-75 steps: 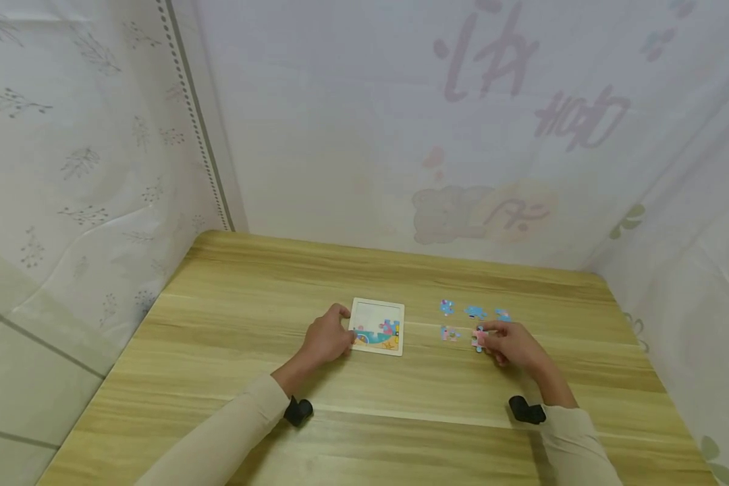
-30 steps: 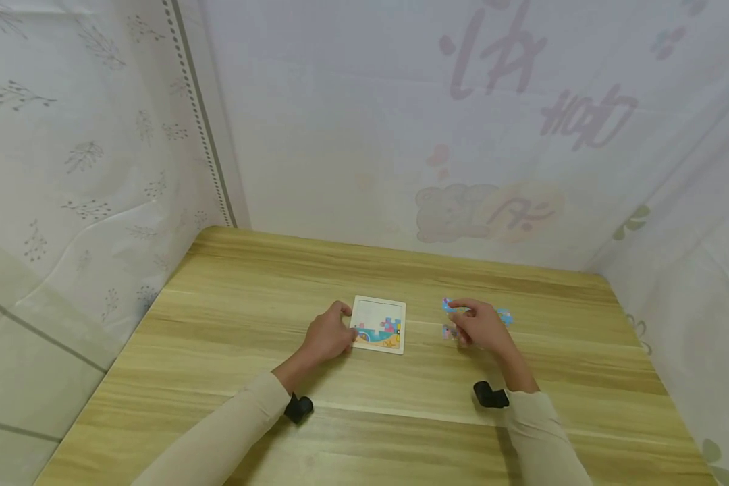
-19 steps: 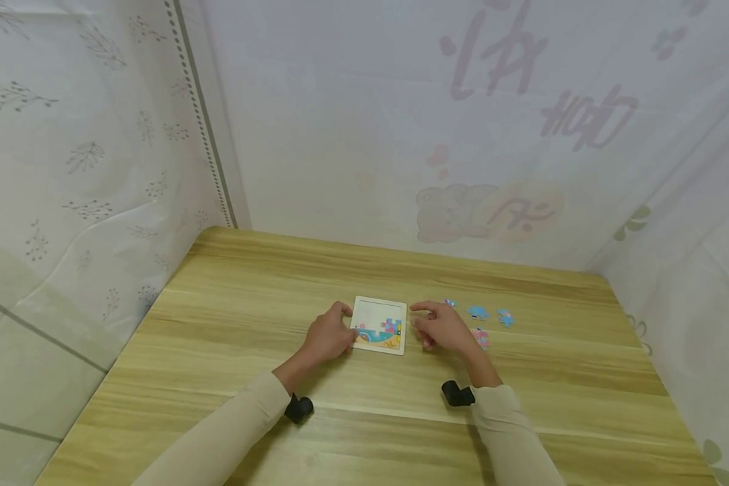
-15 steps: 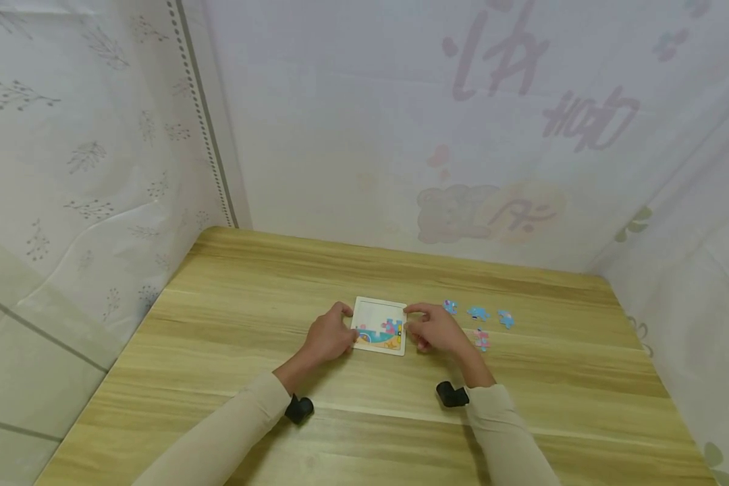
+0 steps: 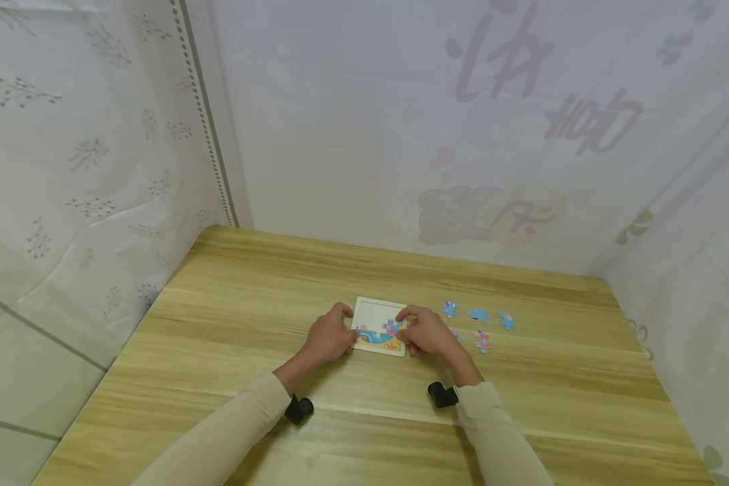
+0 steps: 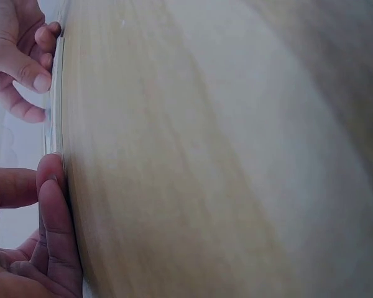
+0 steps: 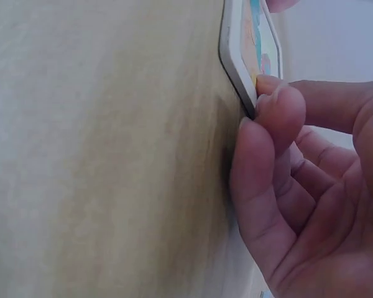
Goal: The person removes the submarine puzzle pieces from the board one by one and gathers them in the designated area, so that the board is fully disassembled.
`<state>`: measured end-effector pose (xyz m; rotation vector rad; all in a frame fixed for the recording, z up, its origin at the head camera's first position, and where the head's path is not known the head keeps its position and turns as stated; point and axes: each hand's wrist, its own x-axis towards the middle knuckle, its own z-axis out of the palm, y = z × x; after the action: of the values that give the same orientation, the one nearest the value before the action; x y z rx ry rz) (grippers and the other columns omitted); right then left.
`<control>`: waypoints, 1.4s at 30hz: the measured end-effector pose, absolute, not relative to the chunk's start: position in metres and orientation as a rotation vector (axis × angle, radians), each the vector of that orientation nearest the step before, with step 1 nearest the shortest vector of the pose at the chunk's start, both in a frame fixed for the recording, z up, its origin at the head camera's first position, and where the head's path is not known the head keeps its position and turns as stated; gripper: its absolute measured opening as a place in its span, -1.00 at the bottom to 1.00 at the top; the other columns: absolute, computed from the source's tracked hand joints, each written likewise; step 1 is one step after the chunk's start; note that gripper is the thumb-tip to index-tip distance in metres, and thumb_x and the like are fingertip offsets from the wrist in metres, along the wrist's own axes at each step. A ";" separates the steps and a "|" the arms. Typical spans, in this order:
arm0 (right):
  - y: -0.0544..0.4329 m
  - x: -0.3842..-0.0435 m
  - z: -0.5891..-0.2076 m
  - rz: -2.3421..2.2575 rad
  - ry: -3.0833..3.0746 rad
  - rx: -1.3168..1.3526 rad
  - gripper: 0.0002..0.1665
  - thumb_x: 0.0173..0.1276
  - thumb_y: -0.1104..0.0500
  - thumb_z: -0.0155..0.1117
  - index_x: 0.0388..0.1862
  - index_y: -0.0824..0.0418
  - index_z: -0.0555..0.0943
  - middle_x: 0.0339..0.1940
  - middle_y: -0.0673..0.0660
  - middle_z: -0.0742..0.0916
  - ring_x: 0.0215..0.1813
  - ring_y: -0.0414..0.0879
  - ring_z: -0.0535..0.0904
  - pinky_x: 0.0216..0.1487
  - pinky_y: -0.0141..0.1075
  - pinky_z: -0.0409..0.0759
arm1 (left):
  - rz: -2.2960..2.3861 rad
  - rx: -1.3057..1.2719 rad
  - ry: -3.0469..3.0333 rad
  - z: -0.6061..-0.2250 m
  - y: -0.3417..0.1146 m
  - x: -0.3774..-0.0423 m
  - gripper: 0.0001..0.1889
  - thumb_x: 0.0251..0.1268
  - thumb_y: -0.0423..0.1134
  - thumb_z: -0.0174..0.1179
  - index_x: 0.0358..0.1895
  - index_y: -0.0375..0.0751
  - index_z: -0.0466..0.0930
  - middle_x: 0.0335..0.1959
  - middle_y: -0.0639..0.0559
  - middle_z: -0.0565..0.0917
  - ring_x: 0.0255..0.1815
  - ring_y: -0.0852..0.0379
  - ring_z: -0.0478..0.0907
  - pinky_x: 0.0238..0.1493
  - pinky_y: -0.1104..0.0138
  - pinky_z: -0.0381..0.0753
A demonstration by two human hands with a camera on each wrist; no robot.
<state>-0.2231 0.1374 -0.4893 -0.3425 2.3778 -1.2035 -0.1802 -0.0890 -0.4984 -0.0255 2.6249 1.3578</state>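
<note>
A square puzzle tray (image 5: pixel 373 314) with a pale frame lies on the table, its lower part filled with blue, pink and orange jigsaw pieces (image 5: pixel 378 337). My left hand (image 5: pixel 328 334) grips the left edge, thumb low and index finger higher up. At the right edge, my right hand (image 5: pixel 428 332) has curled fingers round the near corner. Its thumb and index tip reach over the frame onto the pieces there, hiding some of them. The right wrist view has the tray corner (image 7: pixel 235 49) between those fingers. In the left wrist view, left fingers (image 6: pixel 57 223) lie along the tray's side.
Several loose jigsaw pieces lie right of the right hand: blue ones (image 5: pixel 478 314) in a back row, a pink one (image 5: pixel 482 341) in front, another partly hidden by the hand. The wooden table (image 5: pixel 364 432) meets a printed cloth wall (image 5: pixel 340 135) at its back edge.
My right hand first lets go of a pink jigsaw piece among the loose ones, then travels left to the tray's right edge and onto it. My left hand stays on the left edge.
</note>
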 end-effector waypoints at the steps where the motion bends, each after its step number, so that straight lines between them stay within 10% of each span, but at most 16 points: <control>1: 0.137 -0.224 -0.490 -1.195 2.382 -0.360 -0.70 0.27 0.34 0.24 -0.02 0.27 0.51 -0.69 0.09 0.57 -0.76 -0.13 0.42 -0.62 -0.35 0.45 | 1.355 -0.027 2.625 -0.499 -0.089 -0.180 -0.58 0.22 -0.33 0.25 0.13 -0.32 0.40 -0.74 0.02 0.60 -0.72 0.14 0.51 -0.52 0.31 0.37; 17: 0.150 -0.220 -0.488 -1.417 2.194 -0.319 -0.77 0.46 0.18 0.15 -0.14 0.35 0.61 -0.64 0.13 0.49 -0.69 -0.11 0.29 -0.58 -0.30 0.35 | 1.323 -0.028 2.637 -0.500 -0.087 -0.180 -0.59 0.22 -0.32 0.25 0.12 -0.30 0.42 -0.73 0.02 0.61 -0.72 0.16 0.52 -0.49 0.31 0.39; 35: 0.192 -0.224 -0.498 -1.549 2.192 -0.155 -0.64 0.49 0.02 0.10 -0.03 0.31 0.55 -0.29 0.24 0.75 -0.56 -0.11 0.63 -0.45 -0.25 0.64 | 1.306 -0.019 2.643 -0.499 -0.087 -0.181 -0.60 0.24 -0.31 0.26 0.11 -0.30 0.43 -0.73 0.04 0.61 -0.71 0.17 0.53 -0.47 0.31 0.40; 42: 0.245 -0.218 -0.486 -1.613 2.287 0.013 -0.63 0.50 0.09 0.10 0.03 0.40 0.44 -0.47 0.11 0.61 -0.57 -0.20 0.51 -0.46 -0.32 0.58 | 1.314 -0.033 2.647 -0.497 -0.088 -0.181 -0.60 0.23 -0.31 0.26 0.11 -0.30 0.43 -0.73 0.04 0.61 -0.71 0.16 0.53 -0.45 0.30 0.40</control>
<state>-0.2181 0.2454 -0.4855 0.0126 2.2866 -1.6127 -0.1809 -0.0879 -0.4974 -0.0333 2.6474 1.3143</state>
